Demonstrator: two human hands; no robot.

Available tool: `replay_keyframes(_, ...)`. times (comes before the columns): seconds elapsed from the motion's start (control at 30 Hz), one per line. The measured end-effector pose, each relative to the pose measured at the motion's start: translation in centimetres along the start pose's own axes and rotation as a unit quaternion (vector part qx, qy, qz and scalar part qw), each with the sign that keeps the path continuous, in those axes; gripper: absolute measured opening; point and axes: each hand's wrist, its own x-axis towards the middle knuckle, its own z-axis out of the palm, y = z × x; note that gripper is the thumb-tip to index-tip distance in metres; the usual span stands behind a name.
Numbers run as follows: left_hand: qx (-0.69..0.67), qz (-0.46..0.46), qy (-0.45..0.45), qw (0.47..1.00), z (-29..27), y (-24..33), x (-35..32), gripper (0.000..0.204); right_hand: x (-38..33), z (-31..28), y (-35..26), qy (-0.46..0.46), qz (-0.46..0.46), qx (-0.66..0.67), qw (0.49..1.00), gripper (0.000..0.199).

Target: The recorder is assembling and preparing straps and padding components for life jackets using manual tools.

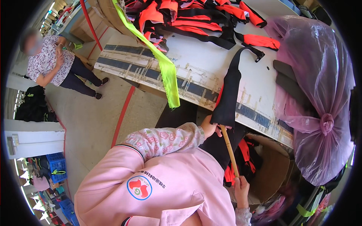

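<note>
A black fabric piece with an orange edge [228,96] lies over the front edge of the table, its narrow strap end stretching away across the top. My left hand [209,127] is closed on its near, wide end. From that end a thin wooden stick [229,150] sticks out toward me; its far tip is hidden at the fabric. My right hand [241,188] is wrapped round the stick's near end, below the table edge.
Orange and black fabric pieces [196,22] are heaped on the table [188,56]. A neon yellow strip [166,69] hangs over its edge. A knotted pink plastic bag [313,94] stands at right, a cardboard box [277,165] below. Another person [56,64] stands at far left.
</note>
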Motion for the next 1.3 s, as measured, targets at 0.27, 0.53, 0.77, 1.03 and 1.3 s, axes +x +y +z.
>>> replay_keyframes(0.27, 0.013, -0.021, 0.035, 0.999, -0.2, 0.5, 0.1, 0.030, 0.5, -1.2, -1.1, -0.027, 0.021, 0.058, 0.998, 0.016)
replay_keyframes(0.53, 0.058, -0.070, 0.054, 0.994, 0.3, 0.6, 0.1, 0.027, 2.7, 1.1, -7.3, -0.042, -0.057, -0.123, 0.990, 0.020)
replay_keyframes(0.77, 0.113, -0.134, 0.081, 0.981, 0.9, 1.2, -0.1, 0.022, 7.0, 4.1, -11.3, -0.016, -0.181, -0.105, 0.978, 0.030)
replay_keyframes(1.03, -0.045, -0.092, 0.111, 0.988, 1.5, -1.6, 0.1, 0.016, 11.9, 8.1, -14.2, -0.120, -0.020, 0.092, 0.988, 0.030)
replay_keyframes(1.3, 0.009, -0.029, 0.069, 0.997, 1.6, -0.1, -0.8, 0.018, 9.6, 5.4, -15.1, -0.167, 0.045, 0.187, 0.967, 0.031)
